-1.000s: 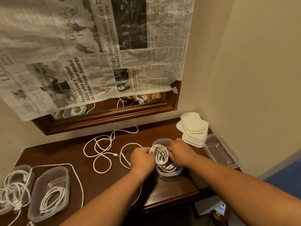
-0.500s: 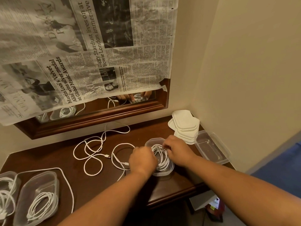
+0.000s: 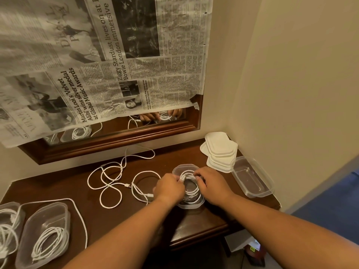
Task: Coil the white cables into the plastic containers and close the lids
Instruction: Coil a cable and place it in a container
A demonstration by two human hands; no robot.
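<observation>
At the centre of the frame, the left hand (image 3: 169,188) and the right hand (image 3: 212,186) both curl their fingers around a coiled white cable (image 3: 191,191). The coil sits inside a small clear plastic container (image 3: 184,166) on the dark wooden desk (image 3: 116,212). Its lid is off.

Left of it a loose white cable (image 3: 114,177) lies in tangled loops on the desk. At lower left, two more clear plastic containers, one nearer (image 3: 44,214) and one at the edge (image 3: 9,205), hold coiled cables without lids.

At right centre, a stack of white plastic lids (image 3: 219,150) sits just beside an empty clear rectangular container (image 3: 252,179).

Across the upper left, a black-and-white newspaper sheet (image 3: 97,55) covers a wood-framed mirror (image 3: 116,139). Its headlines read "Martin Looi's 'Velvet Alibi' wins silver medal at Global Music Awards" and "Ziggy Stardust lives on at D… Bowie London immersive".
</observation>
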